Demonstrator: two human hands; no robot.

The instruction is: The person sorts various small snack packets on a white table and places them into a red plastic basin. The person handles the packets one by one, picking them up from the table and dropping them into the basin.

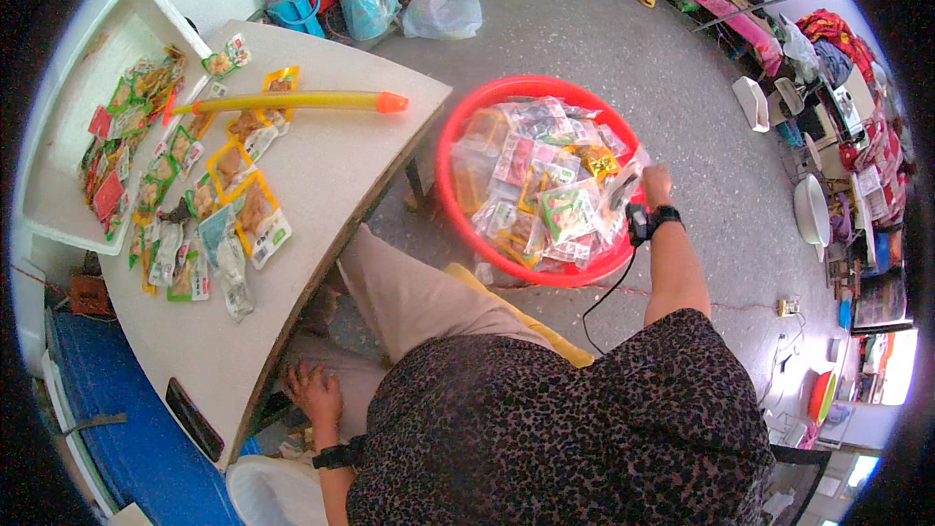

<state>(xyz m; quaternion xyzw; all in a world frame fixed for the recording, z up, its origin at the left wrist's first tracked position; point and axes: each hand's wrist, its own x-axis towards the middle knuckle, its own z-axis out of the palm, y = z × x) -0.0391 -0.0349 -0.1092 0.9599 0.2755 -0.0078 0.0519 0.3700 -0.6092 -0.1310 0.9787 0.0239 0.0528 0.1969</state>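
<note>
My right hand (pixel 656 184) is at the right rim of a red plastic basin (pixel 454 223), its fingers closed on the edge of a clear plastic packet (pixel 619 186) whose contents are blurred. Sealed food packets (pixel 570 208) fill the basin in a loose heap, many in clear outer film. My left hand (pixel 314 389) lies on my thigh beside the table edge, fingers apart and holding nothing. On the white table (pixel 350 183), several yellow- and green-edged food packets (pixel 256 215) are spread beside a yellow tube with orange ends (pixel 292 101).
A white foam box (pixel 62 153) holding small packets (pixel 120 135) stands at the table's far left. A dark phone (pixel 193 418) lies near the table's front corner. A white bucket (pixel 274 493) sits below my left hand. A plastic bag (pixel 443 11) rests on the floor.
</note>
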